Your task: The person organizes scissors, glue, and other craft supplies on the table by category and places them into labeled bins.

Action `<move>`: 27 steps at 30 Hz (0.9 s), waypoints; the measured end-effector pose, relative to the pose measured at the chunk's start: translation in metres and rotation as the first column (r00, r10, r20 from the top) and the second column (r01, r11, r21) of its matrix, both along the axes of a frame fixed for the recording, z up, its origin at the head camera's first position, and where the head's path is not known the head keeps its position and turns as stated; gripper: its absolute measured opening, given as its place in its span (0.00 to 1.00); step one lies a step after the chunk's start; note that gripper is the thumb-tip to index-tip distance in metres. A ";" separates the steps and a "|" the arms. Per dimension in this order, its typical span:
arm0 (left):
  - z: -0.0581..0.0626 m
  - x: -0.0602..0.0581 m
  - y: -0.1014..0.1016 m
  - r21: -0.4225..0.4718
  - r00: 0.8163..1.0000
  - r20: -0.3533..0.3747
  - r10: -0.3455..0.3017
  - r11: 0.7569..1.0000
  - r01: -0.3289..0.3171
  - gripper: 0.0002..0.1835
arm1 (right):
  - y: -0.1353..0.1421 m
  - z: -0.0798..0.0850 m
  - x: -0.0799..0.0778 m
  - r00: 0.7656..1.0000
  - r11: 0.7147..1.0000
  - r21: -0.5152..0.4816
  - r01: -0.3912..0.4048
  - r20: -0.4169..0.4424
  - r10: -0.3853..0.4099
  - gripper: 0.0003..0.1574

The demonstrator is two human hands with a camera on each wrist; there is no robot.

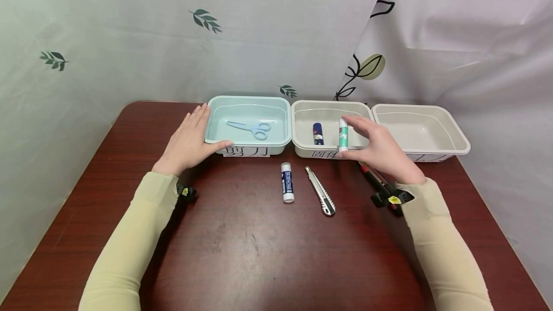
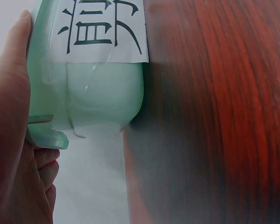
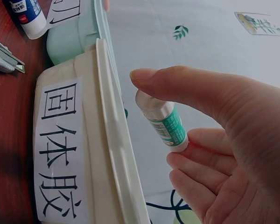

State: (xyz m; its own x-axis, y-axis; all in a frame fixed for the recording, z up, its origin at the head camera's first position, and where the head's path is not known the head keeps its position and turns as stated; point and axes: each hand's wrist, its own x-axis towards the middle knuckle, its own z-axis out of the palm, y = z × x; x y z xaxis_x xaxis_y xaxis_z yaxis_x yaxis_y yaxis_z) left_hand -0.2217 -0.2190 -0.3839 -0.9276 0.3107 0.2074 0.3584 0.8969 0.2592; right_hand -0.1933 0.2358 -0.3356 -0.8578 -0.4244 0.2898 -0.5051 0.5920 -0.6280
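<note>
My right hand [image 1: 384, 145] pinches a green-and-white glue stick [image 1: 343, 134] by its two ends, thumb at one end and fingertips at the other. It is above the front rim of the middle cream bin [image 1: 358, 105], which has a dark blue glue stick [image 1: 318, 133] inside. In the right wrist view the held glue stick [image 3: 164, 122] stands beyond that bin's labelled front. My left hand [image 1: 187, 138] rests against the left corner of the light blue bin [image 1: 248, 99], fingers straight along its side and thumb at the front rim. Light blue scissors [image 1: 255, 128] lie in this bin.
On the brown table [image 1: 242, 263] lie a white-and-blue glue stick [image 1: 287, 182] and a silver utility knife [image 1: 320, 191]. A black-and-red cutter [image 1: 378, 179] lies partly hidden under my right wrist. To the right stands another cream bin [image 1: 425, 131]. A patterned curtain [image 1: 142, 28] hangs behind.
</note>
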 end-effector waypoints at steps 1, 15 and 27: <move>0.000 0.000 0.000 0.000 1.000 0.001 0.000 1.000 0.000 0.60 | 0.000 0.001 -0.001 1.000 1.000 -0.006 -0.006 -0.002 0.006 0.51; 0.001 0.000 0.000 0.001 1.000 0.002 -0.004 1.000 0.004 0.60 | -0.004 0.014 -0.005 1.000 1.000 -0.006 0.012 -0.005 -0.012 0.52; 0.000 0.000 0.000 -0.006 1.000 0.002 -0.003 1.000 0.003 0.60 | -0.023 0.044 0.006 1.000 1.000 -0.028 -0.007 -0.016 0.006 0.48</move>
State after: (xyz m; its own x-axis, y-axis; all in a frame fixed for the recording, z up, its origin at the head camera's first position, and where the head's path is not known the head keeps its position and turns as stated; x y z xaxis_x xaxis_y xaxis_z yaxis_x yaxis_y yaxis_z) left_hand -0.2215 -0.2195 -0.3836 -0.9270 0.3148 0.2039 0.3607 0.8973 0.2545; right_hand -0.1869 0.2127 -0.2913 -0.8502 -0.4214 0.3155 -0.5190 0.5708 -0.6363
